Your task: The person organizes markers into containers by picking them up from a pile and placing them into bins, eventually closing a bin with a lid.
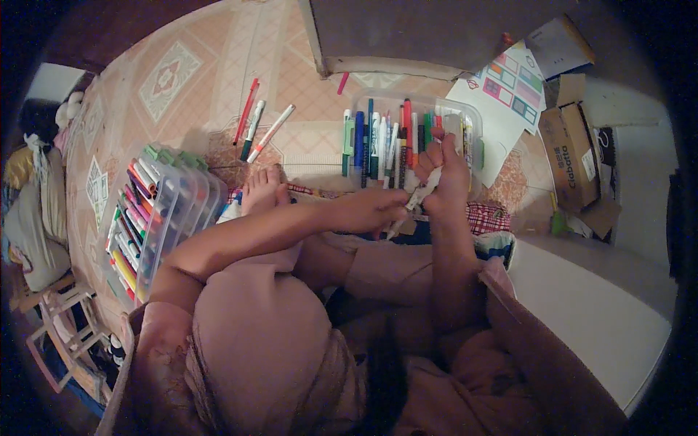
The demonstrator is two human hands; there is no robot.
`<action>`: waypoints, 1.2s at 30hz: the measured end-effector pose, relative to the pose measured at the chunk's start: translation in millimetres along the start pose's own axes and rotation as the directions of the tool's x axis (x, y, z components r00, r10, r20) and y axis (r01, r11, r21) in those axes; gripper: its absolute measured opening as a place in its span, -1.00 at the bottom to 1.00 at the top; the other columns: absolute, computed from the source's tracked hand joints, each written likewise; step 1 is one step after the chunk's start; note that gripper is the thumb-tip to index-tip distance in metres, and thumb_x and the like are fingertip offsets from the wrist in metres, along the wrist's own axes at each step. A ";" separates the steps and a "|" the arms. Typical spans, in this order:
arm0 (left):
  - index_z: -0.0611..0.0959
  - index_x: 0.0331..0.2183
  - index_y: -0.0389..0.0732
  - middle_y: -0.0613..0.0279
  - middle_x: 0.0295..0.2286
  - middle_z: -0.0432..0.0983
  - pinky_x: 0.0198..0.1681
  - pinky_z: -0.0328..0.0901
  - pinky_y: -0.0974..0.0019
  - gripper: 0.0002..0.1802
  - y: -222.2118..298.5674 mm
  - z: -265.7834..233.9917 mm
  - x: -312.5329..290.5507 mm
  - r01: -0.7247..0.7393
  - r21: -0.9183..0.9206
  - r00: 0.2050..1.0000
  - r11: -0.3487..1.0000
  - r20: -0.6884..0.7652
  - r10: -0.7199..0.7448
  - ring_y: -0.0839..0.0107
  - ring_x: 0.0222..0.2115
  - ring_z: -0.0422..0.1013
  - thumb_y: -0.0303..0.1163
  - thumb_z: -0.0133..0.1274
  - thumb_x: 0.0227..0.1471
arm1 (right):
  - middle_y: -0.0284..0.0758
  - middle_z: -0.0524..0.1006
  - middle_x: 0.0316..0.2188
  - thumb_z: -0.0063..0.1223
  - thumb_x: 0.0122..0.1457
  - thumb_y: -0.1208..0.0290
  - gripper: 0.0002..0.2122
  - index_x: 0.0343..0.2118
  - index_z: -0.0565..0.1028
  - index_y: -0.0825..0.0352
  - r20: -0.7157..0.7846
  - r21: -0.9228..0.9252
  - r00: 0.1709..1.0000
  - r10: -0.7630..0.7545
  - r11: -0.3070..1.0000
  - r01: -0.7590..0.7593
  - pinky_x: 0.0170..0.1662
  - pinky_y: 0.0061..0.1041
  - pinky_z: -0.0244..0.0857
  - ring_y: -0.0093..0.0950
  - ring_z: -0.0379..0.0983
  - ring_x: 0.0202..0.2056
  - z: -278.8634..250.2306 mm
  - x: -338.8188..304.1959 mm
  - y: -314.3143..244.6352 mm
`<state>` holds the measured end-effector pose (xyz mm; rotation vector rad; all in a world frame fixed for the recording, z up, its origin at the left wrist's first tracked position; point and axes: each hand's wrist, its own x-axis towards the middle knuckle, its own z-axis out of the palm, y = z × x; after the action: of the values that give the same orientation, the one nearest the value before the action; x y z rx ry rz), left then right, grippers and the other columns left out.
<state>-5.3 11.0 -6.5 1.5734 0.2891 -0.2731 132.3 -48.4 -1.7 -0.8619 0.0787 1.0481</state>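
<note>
Both hands on 1 item: left hand (383,209) has its fingers closed on the lower end, right hand (447,178) is fisted around the upper end, thumb side up. No wide grip on either side. Item is a crumpled white piece (423,190), stretched at a slant between the fists, above the lap and just in front of the near side of the clear bin (476,120).

Step in hand reads as wiping or twisting, mid-action. Next move probably calls for keeping the right fist steady while the left works along the length, clear of the markers (376,142) behind.

Looks: off-white, wrinkled, uneven edges, thin tail poking out below the left fingers. Could be tissue, maybe around a pen; dim and half covered, can't confirm.

3 loose pens (271,133) lie on the floor, ahead and left.
</note>
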 end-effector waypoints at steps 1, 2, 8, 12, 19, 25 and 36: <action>0.35 -0.42 -0.25 0.06 -0.64 0.35 -0.54 0.23 0.26 -0.80 -4.1 0.9 0.8 -0.047 0.076 0.998 0.996 -0.035 0.050 0.31 -0.63 0.35 -0.30 -0.18 -0.02 | -0.52 0.07 -0.78 -0.32 0.16 0.26 -0.77 -0.30 0.29 0.33 -0.024 -0.048 0.999 -0.043 0.998 0.041 -0.74 -0.68 -0.15 -0.69 -0.07 -0.77 4.3 -3.7 -0.7; 0.35 -0.43 -0.26 0.06 -0.64 0.35 -0.52 0.23 0.24 -0.79 -6.8 1.7 1.7 -0.092 0.153 0.993 0.984 -0.066 0.103 0.28 -0.62 0.35 -0.29 -0.16 -0.03 | -0.51 0.07 -0.77 -0.32 0.16 0.26 -0.76 -0.30 0.29 0.34 -0.046 -0.097 0.995 -0.086 0.992 0.081 -0.74 -0.68 -0.12 -0.68 -0.05 -0.77 8.2 -8.0 -1.5; 0.37 -0.45 -0.24 -0.01 -0.61 0.38 -0.47 0.20 0.12 -0.76 4.2 4.5 2.8 -0.026 0.429 0.975 0.903 -0.187 0.117 0.03 -0.54 0.34 -0.26 -0.10 -0.09 | -0.46 0.15 -0.75 -0.31 0.16 0.25 -0.75 -0.29 0.29 0.35 -0.079 -0.269 0.972 -0.220 0.944 0.192 -0.70 -0.60 0.09 -0.61 0.10 -0.76 3.8 -4.8 -0.5; 0.36 -0.46 -0.25 -0.03 -0.62 0.37 -0.47 0.20 0.09 -0.76 2.4 6.8 3.3 -0.030 0.487 0.957 0.873 -0.238 0.166 0.03 -0.54 0.34 -0.26 -0.10 -0.09 | -0.41 0.26 -0.71 -0.31 0.15 0.23 -0.72 -0.25 0.29 0.36 -0.084 -0.265 0.979 -0.186 0.951 0.158 -0.65 -0.57 0.16 -0.55 0.22 -0.71 1.6 -4.1 -1.9; 0.38 -0.34 -0.27 0.15 -0.66 0.35 -0.63 0.26 0.35 -0.75 7.8 -1.6 9.1 -0.002 -0.110 0.938 0.994 -0.344 -0.036 0.36 -0.71 0.34 -0.29 -0.17 -0.01 | -0.35 0.35 -0.62 -0.33 0.16 0.25 -0.70 -0.17 0.23 0.38 0.050 -0.350 0.994 -0.093 0.931 0.104 -0.42 -0.54 0.30 -0.51 0.35 -0.55 7.8 -7.5 18.0; 0.40 -0.36 -0.27 0.22 -0.61 0.39 -0.61 0.27 0.45 -0.74 1.8 -5.0 7.5 -0.036 -0.232 0.927 0.972 -0.372 -0.054 0.45 -0.63 0.37 -0.29 -0.02 -0.09 | -0.43 0.25 -0.67 -0.27 0.14 0.30 -0.72 -0.18 0.24 0.40 -0.024 -0.335 0.978 -0.207 0.923 0.187 -0.47 -0.60 0.26 -0.61 0.22 -0.64 6.7 -7.0 15.3; 0.43 -0.41 -0.31 0.12 -0.56 0.43 -0.46 0.29 0.36 -0.65 2.6 -0.8 8.9 -0.011 -0.003 0.951 1.000 -0.309 0.010 0.42 -0.56 0.39 -0.25 0.09 -0.19 | -0.34 0.33 -0.56 -0.46 0.14 0.02 -0.56 -0.23 0.27 0.37 -0.047 -0.240 0.989 -0.142 0.963 0.127 -0.40 -0.47 0.27 -0.52 0.29 -0.53 -8.7 -3.8 7.6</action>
<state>4.0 11.9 -7.1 1.6114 0.5245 -0.0149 127.2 -55.2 -10.4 -1.1018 -0.0520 0.9135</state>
